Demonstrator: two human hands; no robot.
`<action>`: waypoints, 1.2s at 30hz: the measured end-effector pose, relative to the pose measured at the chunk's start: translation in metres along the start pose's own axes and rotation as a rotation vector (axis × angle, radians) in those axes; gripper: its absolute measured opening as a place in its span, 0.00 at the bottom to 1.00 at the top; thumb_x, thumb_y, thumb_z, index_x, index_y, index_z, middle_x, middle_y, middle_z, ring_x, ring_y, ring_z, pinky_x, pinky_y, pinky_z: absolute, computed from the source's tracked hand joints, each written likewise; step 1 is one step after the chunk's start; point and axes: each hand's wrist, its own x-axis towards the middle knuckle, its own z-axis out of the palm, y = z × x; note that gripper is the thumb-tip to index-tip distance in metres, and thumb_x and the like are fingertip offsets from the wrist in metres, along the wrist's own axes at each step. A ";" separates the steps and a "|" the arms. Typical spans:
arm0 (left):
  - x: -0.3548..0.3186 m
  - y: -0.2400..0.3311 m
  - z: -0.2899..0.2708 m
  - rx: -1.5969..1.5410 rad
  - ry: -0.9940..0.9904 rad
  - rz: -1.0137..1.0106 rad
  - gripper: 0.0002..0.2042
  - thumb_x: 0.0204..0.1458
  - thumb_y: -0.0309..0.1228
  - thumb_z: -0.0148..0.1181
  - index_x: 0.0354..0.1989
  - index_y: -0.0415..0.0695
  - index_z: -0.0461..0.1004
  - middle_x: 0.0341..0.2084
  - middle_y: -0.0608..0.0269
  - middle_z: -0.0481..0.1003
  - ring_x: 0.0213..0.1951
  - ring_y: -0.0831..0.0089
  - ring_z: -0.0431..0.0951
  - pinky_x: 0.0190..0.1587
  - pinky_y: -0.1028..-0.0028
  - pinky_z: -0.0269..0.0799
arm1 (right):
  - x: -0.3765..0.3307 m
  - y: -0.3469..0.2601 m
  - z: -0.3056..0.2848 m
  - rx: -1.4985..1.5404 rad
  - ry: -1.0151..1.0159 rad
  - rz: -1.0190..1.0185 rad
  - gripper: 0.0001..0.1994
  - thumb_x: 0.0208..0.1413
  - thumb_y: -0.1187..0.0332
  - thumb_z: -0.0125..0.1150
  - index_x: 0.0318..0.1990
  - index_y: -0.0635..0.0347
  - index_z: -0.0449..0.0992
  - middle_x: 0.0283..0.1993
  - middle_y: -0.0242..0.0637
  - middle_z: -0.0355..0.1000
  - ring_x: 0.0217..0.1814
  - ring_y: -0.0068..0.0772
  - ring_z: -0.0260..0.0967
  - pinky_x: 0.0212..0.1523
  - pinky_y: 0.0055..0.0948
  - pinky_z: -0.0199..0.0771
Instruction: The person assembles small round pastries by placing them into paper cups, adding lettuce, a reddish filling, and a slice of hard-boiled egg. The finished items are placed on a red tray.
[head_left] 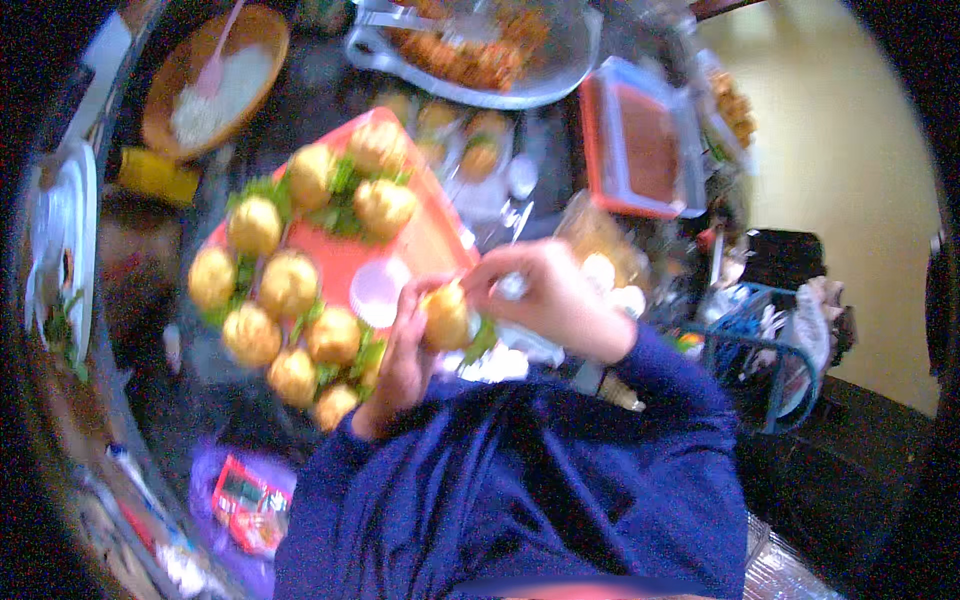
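My left hand [400, 350] holds a small golden bun sandwich [446, 318] with a green leaf sticking out of it, just off the near right corner of a red tray [345, 255]. My right hand [550, 295] is closed over the top of that bun, its fingers pinching something small and pale that I cannot make out. Several like buns on green leaves [288, 283] fill the tray, and a small white cup [378, 292] stands on it close to my left hand.
A wooden bowl of white rice with a pink spoon [215, 85] stands far left. A glass platter of fried food [480, 50] and a red-rimmed container of brown sauce [645, 145] lie beyond the tray. A blue wire basket [765, 335] sits at the right.
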 end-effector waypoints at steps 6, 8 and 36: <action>0.010 0.004 0.004 -0.012 -0.024 0.073 0.21 0.61 0.42 0.41 0.58 0.42 0.57 0.53 0.54 0.65 0.55 0.65 0.68 0.57 0.66 0.66 | -0.008 0.002 -0.004 0.103 -0.043 -0.075 0.08 0.52 0.71 0.66 0.39 0.63 0.79 0.34 0.39 0.77 0.40 0.26 0.75 0.44 0.28 0.74; 0.011 0.005 0.007 -0.041 -0.026 0.072 0.21 0.62 0.43 0.41 0.57 0.42 0.58 0.54 0.54 0.65 0.56 0.64 0.68 0.59 0.65 0.64 | -0.014 0.004 -0.009 0.100 -0.073 -0.173 0.11 0.51 0.72 0.67 0.42 0.63 0.78 0.37 0.38 0.75 0.42 0.29 0.74 0.45 0.29 0.73; 0.007 0.013 0.021 0.200 -0.031 0.088 0.22 0.57 0.38 0.52 0.57 0.40 0.60 0.52 0.52 0.69 0.49 0.68 0.73 0.52 0.70 0.72 | -0.051 0.033 -0.008 0.121 0.329 -0.173 0.08 0.57 0.68 0.62 0.39 0.61 0.81 0.38 0.38 0.75 0.38 0.29 0.72 0.39 0.26 0.71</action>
